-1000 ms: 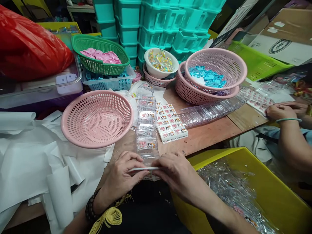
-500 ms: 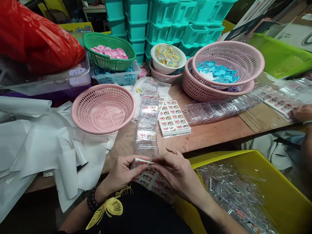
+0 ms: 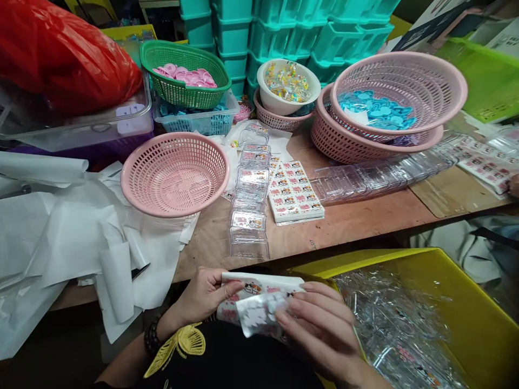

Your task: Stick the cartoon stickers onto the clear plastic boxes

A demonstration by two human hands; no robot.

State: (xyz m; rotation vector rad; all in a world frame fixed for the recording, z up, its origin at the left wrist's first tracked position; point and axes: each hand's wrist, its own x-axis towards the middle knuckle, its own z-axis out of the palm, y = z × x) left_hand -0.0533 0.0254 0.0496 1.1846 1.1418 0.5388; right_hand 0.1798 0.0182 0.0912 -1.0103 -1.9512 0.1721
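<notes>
Over my lap, just off the table's front edge, my left hand [image 3: 208, 294] pinches a sticker sheet [image 3: 270, 282] printed with cats and pink lettering. In front of that sheet my right hand [image 3: 322, 321] has its thumb and fingers closed on a pale sticker [image 3: 259, 312], seen from its whitish side; whether it is fully apart from the sheet I cannot tell. Beyond my hands, a row of overlapping clear plastic cases [image 3: 248, 221] runs away across the table, several with cat stickers on them. A stack of sticker sheets [image 3: 298, 194] lies to its right.
A pink basket [image 3: 174, 202] and crumpled white backing paper [image 3: 73, 243] are at left. At right, a yellow bin [image 3: 466, 302] holds clear plastic pieces, below more clear cases [image 3: 365, 175]. Pink baskets [image 3: 441, 92], a green basket [image 3: 184, 92] and teal crates [image 3: 275, 38] stand behind. Another person's hand [image 3: 514, 185] shows far right.
My hands have moved down and apart from the front end of the case row. The sheet now faces me more openly, and my right hand has drawn a sticker toward me.
</notes>
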